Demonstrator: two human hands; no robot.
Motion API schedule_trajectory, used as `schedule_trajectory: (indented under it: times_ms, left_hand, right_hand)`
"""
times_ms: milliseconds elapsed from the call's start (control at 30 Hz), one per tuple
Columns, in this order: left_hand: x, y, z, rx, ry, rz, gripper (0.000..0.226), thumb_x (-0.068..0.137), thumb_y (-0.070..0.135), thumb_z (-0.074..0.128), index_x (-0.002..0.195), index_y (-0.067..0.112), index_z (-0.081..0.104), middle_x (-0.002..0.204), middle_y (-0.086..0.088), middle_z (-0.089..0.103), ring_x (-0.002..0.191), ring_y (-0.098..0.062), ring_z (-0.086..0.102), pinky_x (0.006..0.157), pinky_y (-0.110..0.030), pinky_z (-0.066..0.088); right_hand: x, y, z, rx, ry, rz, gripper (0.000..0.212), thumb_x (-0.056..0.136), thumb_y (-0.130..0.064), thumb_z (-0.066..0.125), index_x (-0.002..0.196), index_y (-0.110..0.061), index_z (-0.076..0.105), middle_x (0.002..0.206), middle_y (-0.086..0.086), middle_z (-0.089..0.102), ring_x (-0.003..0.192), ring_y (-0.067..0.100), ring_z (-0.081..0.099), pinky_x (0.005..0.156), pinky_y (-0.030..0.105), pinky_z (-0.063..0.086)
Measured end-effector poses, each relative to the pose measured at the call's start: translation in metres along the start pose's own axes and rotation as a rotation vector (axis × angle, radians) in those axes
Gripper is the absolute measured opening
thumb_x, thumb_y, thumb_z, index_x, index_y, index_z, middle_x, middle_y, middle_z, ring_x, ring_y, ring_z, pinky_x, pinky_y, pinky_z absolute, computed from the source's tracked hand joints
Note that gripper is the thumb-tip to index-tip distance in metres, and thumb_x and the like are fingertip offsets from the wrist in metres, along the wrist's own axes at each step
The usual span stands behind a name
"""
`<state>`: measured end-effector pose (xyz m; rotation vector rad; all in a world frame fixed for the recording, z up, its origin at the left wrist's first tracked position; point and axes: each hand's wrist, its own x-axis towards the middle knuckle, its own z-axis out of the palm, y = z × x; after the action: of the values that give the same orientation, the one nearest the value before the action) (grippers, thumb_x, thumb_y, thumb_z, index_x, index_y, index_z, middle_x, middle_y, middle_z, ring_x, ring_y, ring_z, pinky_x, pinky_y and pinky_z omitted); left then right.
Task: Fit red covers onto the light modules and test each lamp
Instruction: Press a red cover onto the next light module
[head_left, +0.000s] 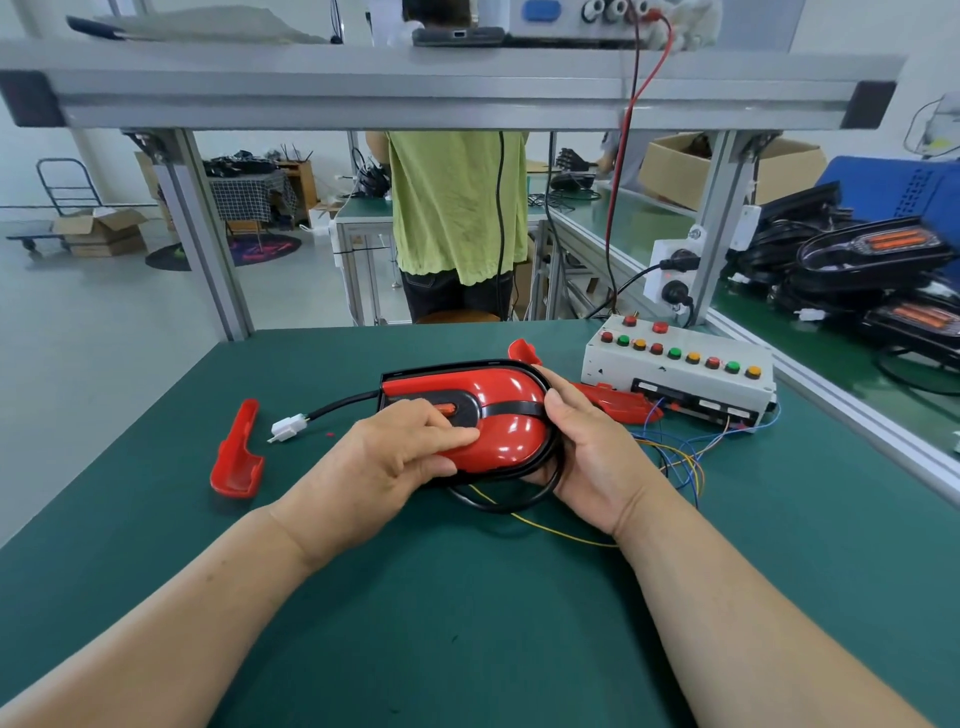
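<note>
Lamp (506, 409), red cover (514, 441) on, at table (415, 597) centre. Left grip (384, 462) clasps near edge, fingers (447, 434) pressing cover; right grip (587, 457) holds rounded end. Likely light, stiff, glossy-slick shell; hold by black rim (457, 368).

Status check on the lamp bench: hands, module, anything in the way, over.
Left hand and right hand both grip the light module, red cover on. White connector loose on the mat, not plugged into the test box. Spare cover clear, left.
</note>
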<state>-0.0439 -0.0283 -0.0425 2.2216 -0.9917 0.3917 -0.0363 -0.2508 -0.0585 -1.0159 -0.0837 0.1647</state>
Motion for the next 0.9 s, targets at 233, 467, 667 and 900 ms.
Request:
schedule_trajectory:
  times_ms: [233, 467, 667, 900]
  left_hand:
    - [-0.003, 0.006, 0.01, 0.046, 0.044, 0.037, 0.038, 0.087, -0.006, 0.067, 0.123, 0.005, 0.068, 0.101, -0.008, 0.062, 0.101, -0.013, 0.055, 0.093, -0.018, 0.043]
    - [-0.002, 0.005, 0.01, 0.01, 0.051, -0.005, 0.036, 0.088, -0.004, 0.067, 0.122, 0.008, 0.069, 0.102, -0.007, 0.062, 0.103, -0.022, 0.058, 0.092, -0.024, 0.044]
    - [-0.002, 0.007, 0.014, 0.05, 0.063, 0.028, 0.037, 0.086, -0.005, 0.069, 0.121, 0.006, 0.07, 0.096, -0.007, 0.061, 0.094, -0.016, 0.055, 0.088, -0.016, 0.042]
    - [-0.002, 0.005, 0.024, 0.123, 0.068, 0.073, 0.038, 0.083, -0.008, 0.069, 0.12, 0.002, 0.07, 0.093, -0.011, 0.06, 0.088, -0.03, 0.057, 0.085, -0.034, 0.045]
  right_hand:
    - [0.001, 0.004, 0.0, 0.016, 0.016, -0.016, 0.039, 0.108, -0.019, 0.039, 0.145, -0.025, 0.049, 0.135, 0.015, 0.063, 0.128, 0.038, 0.056, 0.108, 0.058, 0.042]
    - [0.001, 0.004, -0.001, 0.008, 0.017, -0.023, 0.038, 0.107, -0.02, 0.04, 0.144, -0.023, 0.05, 0.13, 0.011, 0.066, 0.123, 0.034, 0.061, 0.104, 0.054, 0.048]
    - [0.001, 0.009, -0.002, -0.11, -0.032, -0.087, 0.066, 0.082, -0.009, 0.07, 0.142, -0.022, 0.048, 0.127, 0.015, 0.067, 0.113, 0.03, 0.067, 0.095, 0.046, 0.056]
    - [0.003, 0.013, -0.002, -0.163, 0.032, -0.121, 0.086, 0.061, -0.003, 0.083, 0.139, -0.022, 0.051, 0.117, 0.015, 0.072, 0.102, 0.029, 0.071, 0.08, 0.038, 0.059]
